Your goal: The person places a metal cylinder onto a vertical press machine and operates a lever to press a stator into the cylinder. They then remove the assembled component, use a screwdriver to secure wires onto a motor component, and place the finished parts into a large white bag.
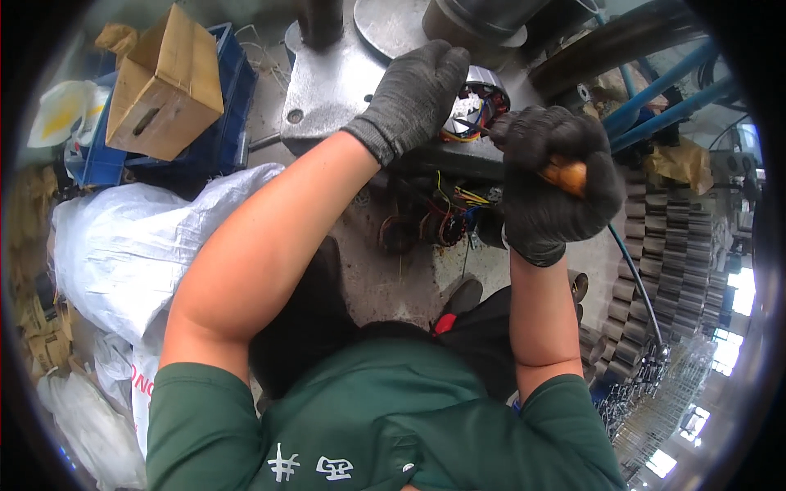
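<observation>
My left hand [413,94], in a dark knit glove, lies over a small round motor part [485,98] with copper windings and coloured wires, holding it on the grey metal press base [327,82]. My right hand [557,176], also gloved, is closed around the orange wooden handle of a tool [566,173] whose thin shaft points into the windings. Part of the motor piece is hidden under my left fingers.
More wound parts with coloured wires [434,217] lie below on the floor. A cardboard box [164,86] sits on a blue crate [221,114] at left, beside white sacks [131,245]. Rows of stacked metal cylinders [663,262] fill the right. Blue pipes [655,90] cross the upper right.
</observation>
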